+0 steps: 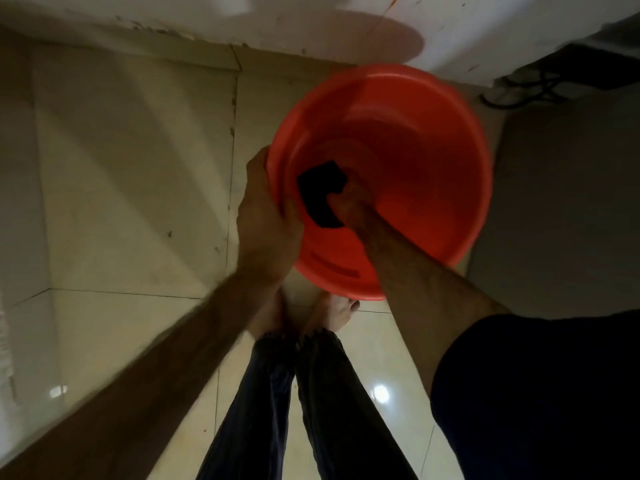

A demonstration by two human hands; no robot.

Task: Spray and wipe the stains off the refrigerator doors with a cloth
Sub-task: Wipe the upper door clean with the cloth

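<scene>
My left hand (268, 216) grips the near rim of the red basin (415, 109), fingers curled over the edge, and holds it up above the tiled floor (121, 168). My right hand (349, 202) reaches down inside the basin and closes round the dark cloth (320, 192); the frame is blurred, so I cannot tell the exact finger placement. The cloth lies against the inner wall on the left side. Whether the basin holds water I cannot tell. A white, stained surface (311, 22) stands just beyond the basin, probably the refrigerator. No spray bottle is in view.

Risks, as I judge them: the basin hangs from a one-sided grip and looks tilted, so it could tip or slip. My bare feet (332, 313) stand directly below on glossy tile; any spill would make footing unsafe. Cables (526, 88) lie on the floor near the basin, and liquid could reach them.
</scene>
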